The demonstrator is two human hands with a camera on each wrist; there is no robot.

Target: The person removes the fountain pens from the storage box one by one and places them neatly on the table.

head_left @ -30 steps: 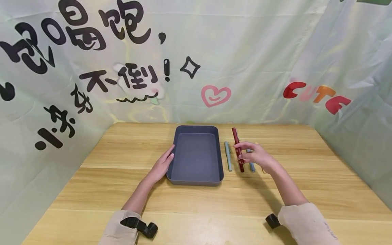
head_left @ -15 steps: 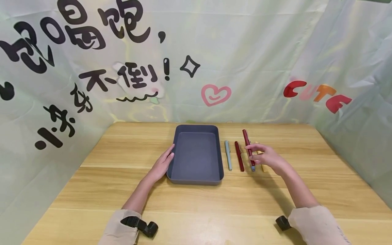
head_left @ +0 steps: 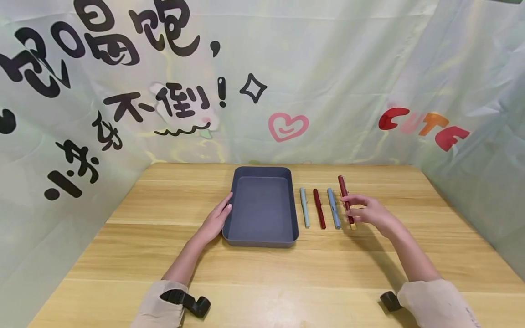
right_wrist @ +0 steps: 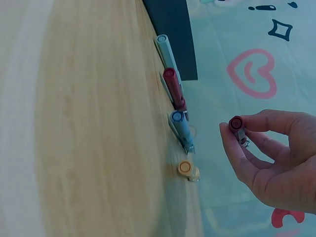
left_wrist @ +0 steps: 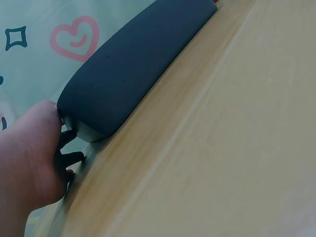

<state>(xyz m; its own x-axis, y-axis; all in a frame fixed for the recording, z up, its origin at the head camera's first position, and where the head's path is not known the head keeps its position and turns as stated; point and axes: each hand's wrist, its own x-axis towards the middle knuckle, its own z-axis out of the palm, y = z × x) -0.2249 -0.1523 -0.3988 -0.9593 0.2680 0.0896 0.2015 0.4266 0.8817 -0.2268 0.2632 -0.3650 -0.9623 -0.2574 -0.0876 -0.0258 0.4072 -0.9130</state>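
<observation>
My right hand [head_left: 371,212] pinches a dark red pen [head_left: 343,186] between thumb and fingers, raised above the table. In the head view that pen overlaps a yellow pen [head_left: 353,226]; the right wrist view has the yellow pen [right_wrist: 185,168] lying on the wood below and left of the held pen [right_wrist: 236,123]. To the left lie a blue pen [head_left: 334,208], a second dark red pen [head_left: 319,209] and a pale green pen [head_left: 304,208], roughly parallel. With extended fingers, my left hand [head_left: 215,222] touches the left wall of a dark grey tray [head_left: 260,243].
The tray stands left of the row of pens, with nothing in it. The wooden table [head_left: 262,282] reaches back to a printed curtain [head_left: 348,68] that encloses the far side and both sides. Black wrist cameras [head_left: 202,306] sit at both sleeves.
My right hand has carried the dark red pen to the right, past the second red pen and the blue pen, to over the yellow one. The left hand and tray hold their place.
</observation>
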